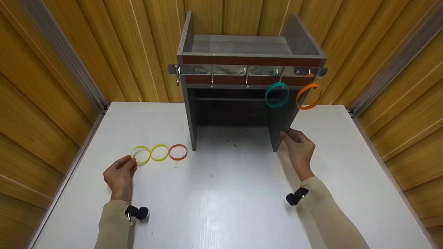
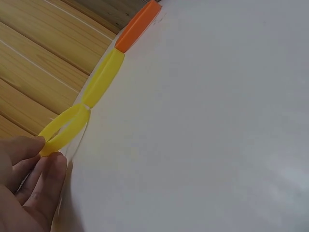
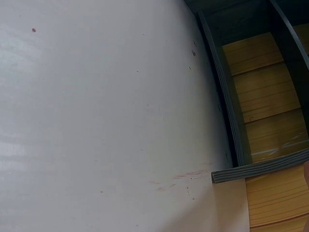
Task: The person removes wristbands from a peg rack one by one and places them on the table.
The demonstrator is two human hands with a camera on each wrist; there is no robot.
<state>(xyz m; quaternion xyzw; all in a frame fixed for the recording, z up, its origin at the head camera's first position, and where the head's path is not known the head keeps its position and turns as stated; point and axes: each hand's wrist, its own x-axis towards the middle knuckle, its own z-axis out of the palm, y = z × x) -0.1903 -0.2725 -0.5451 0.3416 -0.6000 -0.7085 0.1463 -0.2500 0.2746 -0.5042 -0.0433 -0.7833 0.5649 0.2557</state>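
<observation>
My left hand (image 1: 119,174) pinches the near-left edge of a yellow ring (image 2: 72,128) between thumb and fingers. That ring is the leftmost in a row on the white table; a second yellow ring (image 1: 160,153) and a red-orange ring (image 1: 178,152) follow to its right. My right hand (image 1: 299,148) grips the lower right side panel of a grey wooden shelf (image 1: 189,117), thumb at its front edge. Its other fingers are partly hidden. On the shelf's metal hook rail (image 1: 228,70) hang a teal ring (image 1: 266,95) and an orange ring (image 1: 298,100), both toward the right end.
The white table (image 1: 214,200) stretches in front of the shelf and to both sides. Wood-patterned walls (image 1: 145,45) enclose it at the back, left and right. Several hooks on the rail's left and middle stick out toward me. Small dark specks dot the tabletop.
</observation>
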